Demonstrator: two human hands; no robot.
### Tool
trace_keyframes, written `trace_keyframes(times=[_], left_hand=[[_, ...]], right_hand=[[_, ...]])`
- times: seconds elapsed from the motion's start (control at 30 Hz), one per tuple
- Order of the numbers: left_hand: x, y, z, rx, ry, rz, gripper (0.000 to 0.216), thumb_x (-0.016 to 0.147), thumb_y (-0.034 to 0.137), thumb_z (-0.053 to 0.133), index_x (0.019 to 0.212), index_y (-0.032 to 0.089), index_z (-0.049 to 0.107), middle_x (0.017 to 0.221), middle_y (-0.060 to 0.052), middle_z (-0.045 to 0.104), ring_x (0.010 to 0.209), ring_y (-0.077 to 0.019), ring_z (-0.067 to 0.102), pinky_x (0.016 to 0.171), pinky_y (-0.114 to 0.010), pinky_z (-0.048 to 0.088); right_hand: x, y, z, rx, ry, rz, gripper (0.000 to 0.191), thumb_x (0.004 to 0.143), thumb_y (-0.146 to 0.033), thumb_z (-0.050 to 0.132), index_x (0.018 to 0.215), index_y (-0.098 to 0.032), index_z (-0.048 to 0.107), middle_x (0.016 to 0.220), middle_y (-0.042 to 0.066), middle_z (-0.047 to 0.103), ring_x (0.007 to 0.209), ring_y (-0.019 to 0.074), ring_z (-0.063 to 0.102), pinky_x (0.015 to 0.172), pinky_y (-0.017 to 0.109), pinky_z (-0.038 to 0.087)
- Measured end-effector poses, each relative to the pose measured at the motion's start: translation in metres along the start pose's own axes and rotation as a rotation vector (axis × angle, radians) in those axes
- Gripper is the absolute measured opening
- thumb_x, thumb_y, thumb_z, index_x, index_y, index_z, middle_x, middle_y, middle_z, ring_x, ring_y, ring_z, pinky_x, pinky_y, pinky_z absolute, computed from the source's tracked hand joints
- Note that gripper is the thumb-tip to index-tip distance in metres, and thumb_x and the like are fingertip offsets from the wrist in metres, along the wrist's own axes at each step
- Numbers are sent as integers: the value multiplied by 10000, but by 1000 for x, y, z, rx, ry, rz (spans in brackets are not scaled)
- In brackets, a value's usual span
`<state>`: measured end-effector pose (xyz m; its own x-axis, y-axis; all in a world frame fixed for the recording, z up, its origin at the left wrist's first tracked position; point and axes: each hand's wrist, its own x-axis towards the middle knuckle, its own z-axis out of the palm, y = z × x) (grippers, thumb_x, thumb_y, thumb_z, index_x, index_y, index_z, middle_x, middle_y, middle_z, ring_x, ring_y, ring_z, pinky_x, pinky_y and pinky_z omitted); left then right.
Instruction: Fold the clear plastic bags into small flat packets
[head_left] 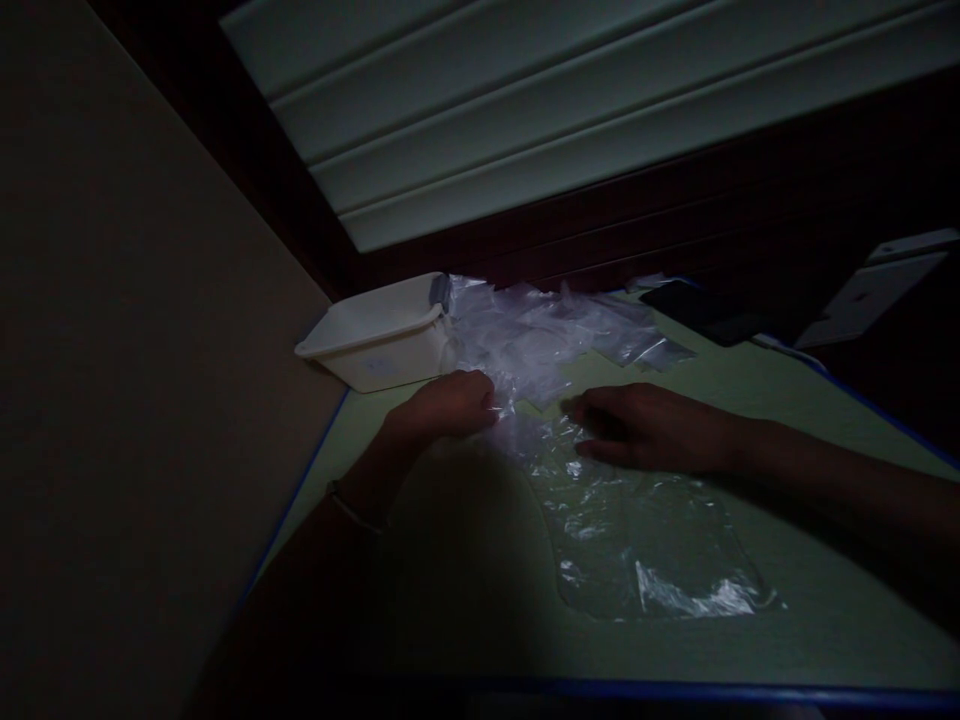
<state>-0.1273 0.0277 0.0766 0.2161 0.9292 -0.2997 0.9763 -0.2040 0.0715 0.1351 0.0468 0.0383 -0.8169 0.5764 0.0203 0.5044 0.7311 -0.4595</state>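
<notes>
A large clear plastic bag (630,540) lies spread on the pale green tabletop, its wrinkles catching the light. At its far left end, my left hand (454,405) is closed with clear plastic film showing at the fingertips; the room is too dark to tell exactly which piece it pinches. My right hand (649,425) hovers over or rests on the bag's far right part, thumb and fingers apart. Just beyond both hands is a heap of small clear plastic bags (540,335).
A white plastic bin (375,350) lies tilted at the back left, beside the heap. A dark flat object (701,312) sits at the back right, near a pale flat panel (870,298). The green table (465,620) has a blue edge and meets a wall on the left.
</notes>
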Motion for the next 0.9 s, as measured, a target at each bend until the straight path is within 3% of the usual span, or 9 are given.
trace_keyframes(times=[0.13,0.33,0.47,0.6,0.9], left_hand=[[-5,6,-11,-73,31,15,145,775,261,517,754,162,621,723,-50,639,632,-154,534,551,-258,333],[-11,15,-22,-438,-71,161,234,828,358,530,753,148,602,668,-6,603,576,-106,511,530,-215,350],[-5,25,-14,-699,-142,170,260,860,359,522,717,149,578,630,-1,591,515,-75,492,498,-193,350],[1,37,-3,-886,-132,107,245,863,337,540,702,151,554,611,4,586,468,-59,470,456,-182,331],[7,50,11,-960,-151,123,226,853,319,566,721,136,576,636,-7,616,457,-54,481,430,-183,343]], right_hand=[[0,0,0,-10,-3,8,296,853,-423,561,990,-162,583,799,55,631,677,186,566,595,276,360],[0,2,1,1,7,5,319,849,-435,564,1011,-161,591,807,59,641,674,184,564,596,278,360],[1,3,2,8,11,-10,323,847,-433,563,1022,-163,592,794,55,641,668,184,567,595,278,361],[1,3,2,9,9,-13,328,842,-429,563,1028,-160,591,792,57,641,670,187,570,595,280,366],[-1,2,-1,5,15,-69,214,843,-275,516,1004,-157,593,845,78,663,704,193,596,631,280,405]])
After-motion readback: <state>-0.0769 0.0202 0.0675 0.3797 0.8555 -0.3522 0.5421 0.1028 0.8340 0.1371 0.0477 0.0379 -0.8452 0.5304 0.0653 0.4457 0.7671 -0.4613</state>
